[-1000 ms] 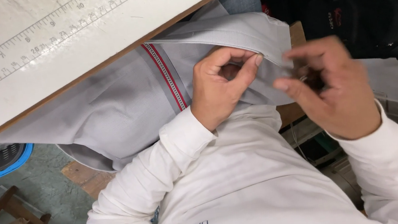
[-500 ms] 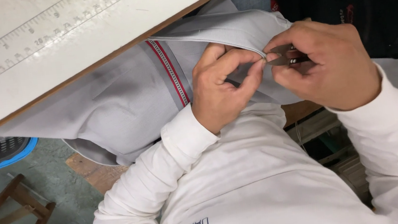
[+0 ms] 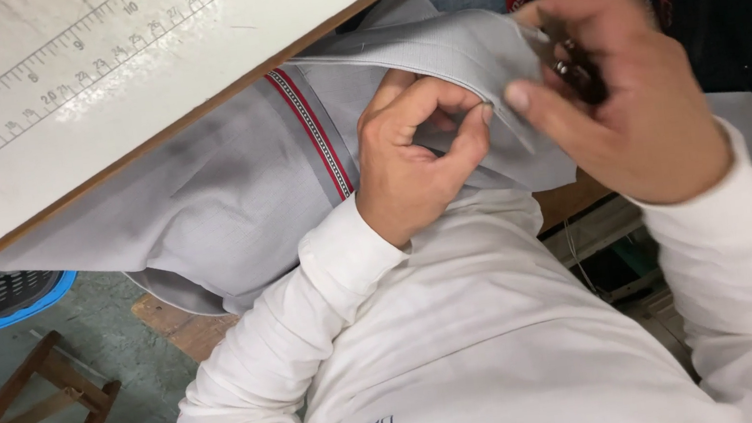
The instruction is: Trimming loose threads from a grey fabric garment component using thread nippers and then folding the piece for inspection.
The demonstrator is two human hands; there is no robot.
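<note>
Pinching the grey garment (image 3: 231, 200) below the bench (image 3: 98, 131), my left hand (image 3: 413, 164) grasps its folded edge; my right hand (image 3: 621, 105) clenches a small, blurred metal tool; work looks midway.

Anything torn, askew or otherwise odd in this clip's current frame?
Nothing stands out. The grey garment hangs off the white table edge, showing no tear. The left hand pinches its folded edge; the right hand is blurred, holding something small and dark.

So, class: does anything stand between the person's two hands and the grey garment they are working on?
Nothing visible does. The left hand pinches the folded edge of the grey garment directly, and the right hand grips the same edge beside it.
</note>
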